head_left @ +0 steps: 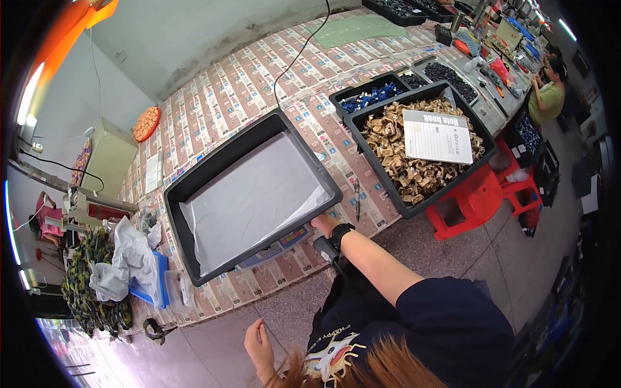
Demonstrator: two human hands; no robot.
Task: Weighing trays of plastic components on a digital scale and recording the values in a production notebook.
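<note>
In front of me a large black tray (pixel 226 161) sits tilted across the table, lined with a grey-white sheet (pixel 255 187). Under its near rim shows part of a blue-and-grey boxy thing (pixel 291 238). My right hand (pixel 323 223) reaches to the tray's near right corner, beside that boxy thing. Its fingertips are hidden by the rim, so I cannot tell what they touch. My left hand (pixel 260 346) hangs off the table's near side, fingers loosely apart and holding nothing. A dark pen (pixel 357 199) lies right of the tray.
A black bin (pixel 407 210) of brownish-gold pieces, topped by a white notebook (pixel 438 137), stands right. Behind it are blue pieces (pixel 370 97). Red stools (pixel 469 202) stand below. At left lie crumpled white plastic (pixel 126 258) and dark green pieces (pixel 90 284). A co-worker (pixel 550 94) is far right.
</note>
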